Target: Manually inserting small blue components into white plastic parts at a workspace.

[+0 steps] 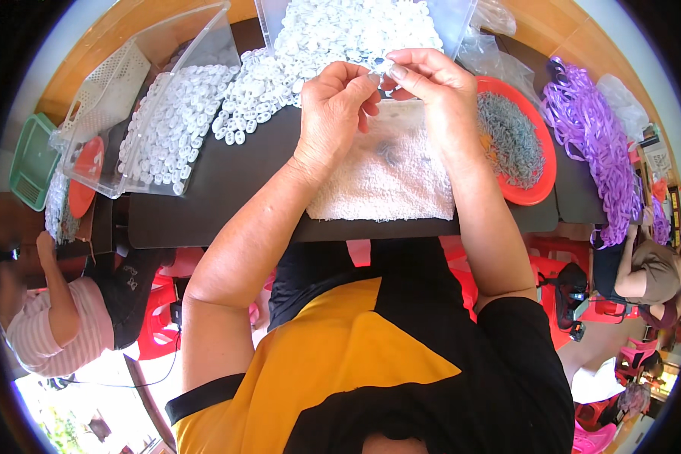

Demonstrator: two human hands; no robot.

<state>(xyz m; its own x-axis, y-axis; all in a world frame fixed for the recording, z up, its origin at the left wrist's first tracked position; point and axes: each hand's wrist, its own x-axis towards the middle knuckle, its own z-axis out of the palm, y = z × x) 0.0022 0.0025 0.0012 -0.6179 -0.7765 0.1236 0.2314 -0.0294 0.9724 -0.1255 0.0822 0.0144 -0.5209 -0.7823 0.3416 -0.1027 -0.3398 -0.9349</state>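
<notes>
My left hand and my right hand are raised close together over the back part of a white towel. Thumb and forefinger of my right hand pinch a small white plastic piece. My left fingers are also pinched, almost touching it; what they hold, if anything, is too small to make out. Right behind my hands spreads a heap of small white oval plastic pieces. Beside my right wrist stands a red round tray full of small grey metal parts.
On the left a clear plastic bin holds more white pieces; another clear bin stands at the back. Purple straps are piled at the right. A dark tabletop lies beneath. Other people sit at far left and far right.
</notes>
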